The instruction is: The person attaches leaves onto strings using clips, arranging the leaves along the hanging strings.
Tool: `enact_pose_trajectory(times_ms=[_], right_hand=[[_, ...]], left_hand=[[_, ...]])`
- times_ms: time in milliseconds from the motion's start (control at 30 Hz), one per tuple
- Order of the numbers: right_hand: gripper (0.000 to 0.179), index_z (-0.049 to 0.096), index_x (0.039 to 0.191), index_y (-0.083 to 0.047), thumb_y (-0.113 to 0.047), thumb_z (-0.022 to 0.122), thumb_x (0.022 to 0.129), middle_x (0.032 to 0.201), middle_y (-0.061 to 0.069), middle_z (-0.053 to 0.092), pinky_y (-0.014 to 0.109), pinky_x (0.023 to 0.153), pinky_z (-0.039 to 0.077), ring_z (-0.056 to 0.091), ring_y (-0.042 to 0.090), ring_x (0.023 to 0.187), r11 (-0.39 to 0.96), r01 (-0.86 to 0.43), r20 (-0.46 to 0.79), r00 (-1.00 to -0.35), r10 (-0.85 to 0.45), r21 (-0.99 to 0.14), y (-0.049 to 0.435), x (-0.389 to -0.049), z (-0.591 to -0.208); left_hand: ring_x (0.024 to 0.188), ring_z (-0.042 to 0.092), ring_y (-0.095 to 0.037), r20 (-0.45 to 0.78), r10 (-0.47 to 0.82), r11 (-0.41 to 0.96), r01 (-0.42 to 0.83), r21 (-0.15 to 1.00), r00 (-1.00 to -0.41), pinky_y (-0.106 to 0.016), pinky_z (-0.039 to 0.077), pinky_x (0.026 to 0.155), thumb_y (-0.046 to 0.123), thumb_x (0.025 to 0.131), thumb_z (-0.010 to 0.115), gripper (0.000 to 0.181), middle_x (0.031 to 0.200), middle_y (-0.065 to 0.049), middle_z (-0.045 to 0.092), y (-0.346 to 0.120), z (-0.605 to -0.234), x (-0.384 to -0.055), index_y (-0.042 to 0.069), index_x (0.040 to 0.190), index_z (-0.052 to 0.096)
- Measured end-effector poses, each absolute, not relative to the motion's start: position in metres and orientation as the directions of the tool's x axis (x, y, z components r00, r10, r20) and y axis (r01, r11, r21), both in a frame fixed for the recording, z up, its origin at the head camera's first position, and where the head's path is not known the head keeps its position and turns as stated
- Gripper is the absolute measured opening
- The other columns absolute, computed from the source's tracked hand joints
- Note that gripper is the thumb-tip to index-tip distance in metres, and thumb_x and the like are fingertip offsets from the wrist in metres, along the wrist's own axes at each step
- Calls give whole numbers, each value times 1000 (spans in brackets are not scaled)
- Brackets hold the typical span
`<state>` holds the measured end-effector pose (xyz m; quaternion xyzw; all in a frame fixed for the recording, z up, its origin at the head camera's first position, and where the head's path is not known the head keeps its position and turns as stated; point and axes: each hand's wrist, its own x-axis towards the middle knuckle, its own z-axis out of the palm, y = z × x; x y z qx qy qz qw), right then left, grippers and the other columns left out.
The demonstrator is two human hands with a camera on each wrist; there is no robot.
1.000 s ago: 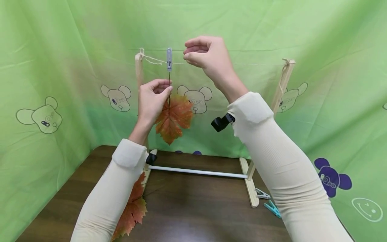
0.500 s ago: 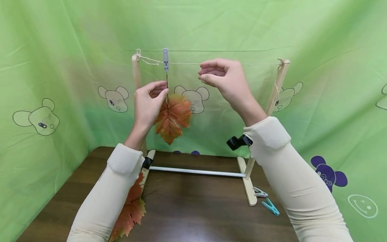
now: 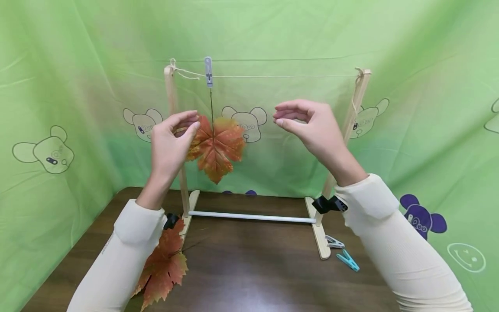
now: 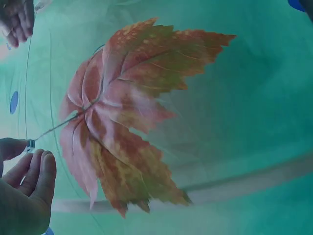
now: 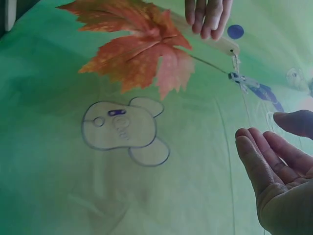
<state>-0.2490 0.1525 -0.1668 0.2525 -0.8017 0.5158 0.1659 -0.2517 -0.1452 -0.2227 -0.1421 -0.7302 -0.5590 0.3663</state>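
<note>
An orange artificial maple leaf point(image 3: 219, 149) hangs by its thin dark stem point(image 3: 212, 102) from a grey clothespin point(image 3: 208, 73), which is clipped on the string point(image 3: 280, 76). My left hand point(image 3: 170, 141) is just left of the leaf, its fingertips overlapping the leaf's edge in the head view and nothing between thumb and fingers. To the right of the leaf, my right hand point(image 3: 313, 132) hovers below the string, fingers loosely bent and holding nothing. Both wrist views show the stem point(image 5: 210, 64) running from the leaf to the clothespin point(image 5: 257, 89).
The string spans two wooden posts point(image 3: 171, 93) joined low down by a white rod point(image 3: 253, 216). A second maple leaf point(image 3: 165, 264) lies on the brown table point(image 3: 249, 268) beside my left sleeve. A grey clothespin point(image 3: 334, 242) and a turquoise one point(image 3: 348, 260) lie by the right foot.
My left hand has let go of the stem and moved left and down. My right hand has come down and away to the right. The leaf stays hanging from the clothespin.
</note>
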Motion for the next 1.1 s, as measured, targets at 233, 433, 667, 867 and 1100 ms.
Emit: enact_pose_trajectory(times_ms=[233,433,667,867,1100], right_hand=[[30,73,127,-7,-18,74,99,110,-12,78,15,94,54,72,2,106,403,-553,502,-833,-234,-729,177,-238,-189],[28,75,126,-14,-23,75,99,111,-15,79,12,93,50,72,-1,106,473,-510,496,-852,-166,-719,207,-230,-213],[27,75,125,-12,-22,74,100,109,-22,77,8,93,47,69,-6,106,516,-475,475,-868,-143,-713,238,-223,-240],[28,74,126,-12,-25,73,101,109,-26,74,6,92,44,66,-10,107,552,-442,447,-884,-135,-707,256,-218,-258],[29,73,125,-7,-23,72,101,108,-31,72,4,91,42,63,-13,106,588,-435,457,-881,-122,-682,266,-214,-273]], left_hand=[[96,69,-3,691,-201,400,585,705,-695,-20,59,92,8,99,72,24,114,-15,78,-160,-243,-238,0,120,76],[98,68,-4,659,-170,415,553,722,-733,-16,57,89,10,98,74,23,112,-12,75,-170,-265,-225,0,119,75],[97,67,-5,621,-150,434,513,740,-769,-14,54,84,16,98,75,23,110,-8,73,-179,-283,-215,4,118,75],[96,65,-2,602,-122,466,490,737,-789,-14,50,81,17,99,75,23,111,-6,73,-186,-296,-210,8,119,76],[95,64,-1,611,-66,500,504,705,-789,-15,50,75,14,99,75,19,106,-7,73,-189,-318,-204,9,117,76]])
